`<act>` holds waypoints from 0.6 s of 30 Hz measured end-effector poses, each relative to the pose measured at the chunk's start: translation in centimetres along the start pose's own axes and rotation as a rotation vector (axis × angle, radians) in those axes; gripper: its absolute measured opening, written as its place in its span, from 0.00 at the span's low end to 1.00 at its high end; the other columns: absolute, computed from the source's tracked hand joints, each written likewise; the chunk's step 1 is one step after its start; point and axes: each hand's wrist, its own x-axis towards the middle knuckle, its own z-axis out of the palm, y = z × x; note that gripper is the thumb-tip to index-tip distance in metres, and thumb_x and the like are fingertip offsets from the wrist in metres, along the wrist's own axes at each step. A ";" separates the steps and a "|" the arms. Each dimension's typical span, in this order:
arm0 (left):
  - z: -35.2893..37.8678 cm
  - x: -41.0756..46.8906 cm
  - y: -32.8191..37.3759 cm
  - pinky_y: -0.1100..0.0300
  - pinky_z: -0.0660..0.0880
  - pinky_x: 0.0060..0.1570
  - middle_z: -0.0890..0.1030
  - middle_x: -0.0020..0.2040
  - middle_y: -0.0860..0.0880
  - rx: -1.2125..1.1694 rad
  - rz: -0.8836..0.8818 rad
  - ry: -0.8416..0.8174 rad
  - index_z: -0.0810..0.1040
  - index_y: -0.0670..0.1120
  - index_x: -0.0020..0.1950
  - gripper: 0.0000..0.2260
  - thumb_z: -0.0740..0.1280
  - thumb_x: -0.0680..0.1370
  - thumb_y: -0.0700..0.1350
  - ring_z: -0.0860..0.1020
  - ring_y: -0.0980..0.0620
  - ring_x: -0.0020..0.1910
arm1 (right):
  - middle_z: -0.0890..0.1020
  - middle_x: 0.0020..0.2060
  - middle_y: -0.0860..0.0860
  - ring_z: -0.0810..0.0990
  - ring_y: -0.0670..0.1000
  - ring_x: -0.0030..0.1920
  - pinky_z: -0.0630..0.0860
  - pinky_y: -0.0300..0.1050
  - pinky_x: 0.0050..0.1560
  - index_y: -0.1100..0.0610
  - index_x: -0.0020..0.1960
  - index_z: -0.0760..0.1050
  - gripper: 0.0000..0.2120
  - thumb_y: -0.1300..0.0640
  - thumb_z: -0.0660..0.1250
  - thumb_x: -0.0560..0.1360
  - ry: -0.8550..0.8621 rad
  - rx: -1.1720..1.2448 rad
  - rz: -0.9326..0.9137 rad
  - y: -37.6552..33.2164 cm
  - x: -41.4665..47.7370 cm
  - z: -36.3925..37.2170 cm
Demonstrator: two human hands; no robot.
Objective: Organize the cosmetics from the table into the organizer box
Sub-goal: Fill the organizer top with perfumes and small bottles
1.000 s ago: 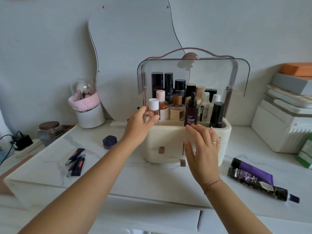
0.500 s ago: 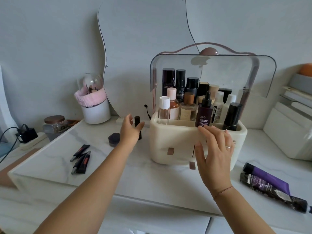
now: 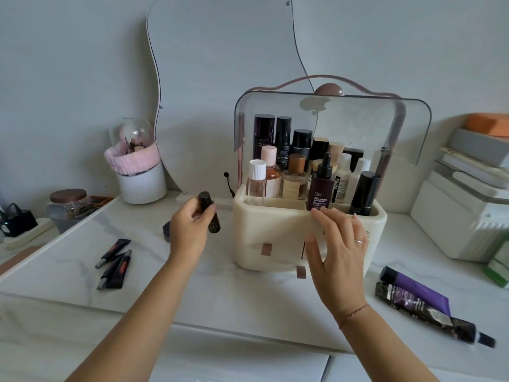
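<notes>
A cream organizer box (image 3: pixel 275 224) with a raised clear lid stands on the marble table (image 3: pixel 225 293), full of upright bottles. My left hand (image 3: pixel 188 230) is shut on a small dark bottle (image 3: pixel 211 216), just left of the box and above the table. My right hand (image 3: pixel 338 249) rests flat, fingers spread, against the box's front by its drawers. Three dark lip tubes (image 3: pixel 115 263) lie at the left. A purple tube (image 3: pixel 413 289) and a black tube (image 3: pixel 429 317) lie at the right. A small dark jar (image 3: pixel 166 230) peeks out behind my left hand.
A wavy mirror (image 3: pixel 220 78) leans on the wall behind. A white cup with a pink band (image 3: pixel 137 172) and a glass jar (image 3: pixel 68 205) stand at the left. White boxes (image 3: pixel 462 216) are stacked at the right, a green box (image 3: pixel 498 266) beside them.
My left hand left the white-capped bottle in the box, moved left and down, and closed on the small dark bottle. My right hand stayed on the box front.
</notes>
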 end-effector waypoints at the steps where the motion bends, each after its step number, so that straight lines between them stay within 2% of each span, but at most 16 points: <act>1: -0.8 -1.0 1.2 0.70 0.71 0.43 0.82 0.40 0.59 -0.038 0.033 -0.001 0.81 0.53 0.45 0.05 0.69 0.74 0.43 0.79 0.61 0.42 | 0.77 0.59 0.53 0.67 0.54 0.63 0.61 0.56 0.68 0.58 0.62 0.75 0.17 0.56 0.63 0.74 -0.013 -0.010 0.015 -0.2 0.1 -0.3; 2: -1.4 -2.0 2.5 0.73 0.70 0.42 0.83 0.41 0.61 -0.058 0.070 -0.005 0.80 0.58 0.45 0.07 0.70 0.73 0.44 0.79 0.65 0.42 | 0.77 0.58 0.52 0.69 0.55 0.62 0.63 0.57 0.67 0.58 0.61 0.76 0.17 0.57 0.65 0.73 -0.024 -0.017 0.032 -0.6 0.2 -0.6; 4: -2.2 -3.5 5.1 0.75 0.71 0.41 0.83 0.45 0.59 -0.091 0.141 -0.041 0.80 0.61 0.46 0.09 0.72 0.72 0.46 0.80 0.66 0.43 | 0.77 0.57 0.52 0.71 0.55 0.60 0.67 0.55 0.65 0.57 0.60 0.75 0.17 0.56 0.69 0.72 -0.032 0.016 0.030 -1.8 0.4 -1.3; 7: -1.8 -5.5 8.5 0.71 0.73 0.46 0.84 0.46 0.56 -0.122 0.194 -0.173 0.80 0.57 0.49 0.09 0.73 0.71 0.45 0.81 0.62 0.47 | 0.75 0.56 0.47 0.72 0.45 0.57 0.70 0.38 0.60 0.55 0.61 0.73 0.20 0.52 0.70 0.71 -0.113 0.204 -0.054 -5.0 0.6 -2.3; 9: -0.9 -6.8 10.1 0.69 0.75 0.47 0.84 0.46 0.57 -0.136 0.201 -0.278 0.80 0.55 0.51 0.10 0.72 0.71 0.45 0.81 0.60 0.47 | 0.76 0.52 0.41 0.74 0.40 0.50 0.71 0.30 0.50 0.49 0.61 0.72 0.21 0.49 0.69 0.69 -0.212 0.321 -0.028 -7.0 1.2 -2.8; 11: 0.0 -7.8 11.2 0.63 0.77 0.50 0.84 0.47 0.56 -0.131 0.207 -0.322 0.81 0.56 0.51 0.10 0.72 0.71 0.46 0.82 0.58 0.48 | 0.77 0.44 0.36 0.76 0.42 0.42 0.72 0.30 0.40 0.42 0.56 0.72 0.17 0.46 0.68 0.68 -0.255 0.397 0.040 -8.0 2.1 -3.2; 13: 0.6 -8.1 11.8 0.56 0.78 0.52 0.84 0.47 0.55 -0.145 0.206 -0.320 0.81 0.56 0.51 0.10 0.72 0.71 0.47 0.82 0.55 0.49 | 0.80 0.40 0.37 0.76 0.45 0.36 0.73 0.33 0.36 0.41 0.51 0.73 0.12 0.48 0.68 0.68 -0.254 0.438 0.088 -7.9 3.0 -3.8; 16: 1.3 -8.0 11.8 0.52 0.77 0.55 0.84 0.48 0.54 -0.161 0.202 -0.309 0.81 0.57 0.51 0.10 0.72 0.71 0.48 0.81 0.54 0.50 | 0.82 0.36 0.42 0.78 0.47 0.33 0.75 0.38 0.36 0.46 0.48 0.76 0.07 0.52 0.70 0.70 -0.289 0.436 0.117 -7.1 3.8 -3.9; 18: 1.6 -7.9 11.2 0.56 0.76 0.56 0.83 0.51 0.56 -0.157 0.213 -0.303 0.80 0.57 0.55 0.12 0.70 0.72 0.53 0.80 0.55 0.54 | 0.83 0.36 0.43 0.80 0.46 0.33 0.77 0.40 0.37 0.48 0.49 0.77 0.07 0.53 0.71 0.71 -0.305 0.432 0.131 -6.8 4.1 -3.6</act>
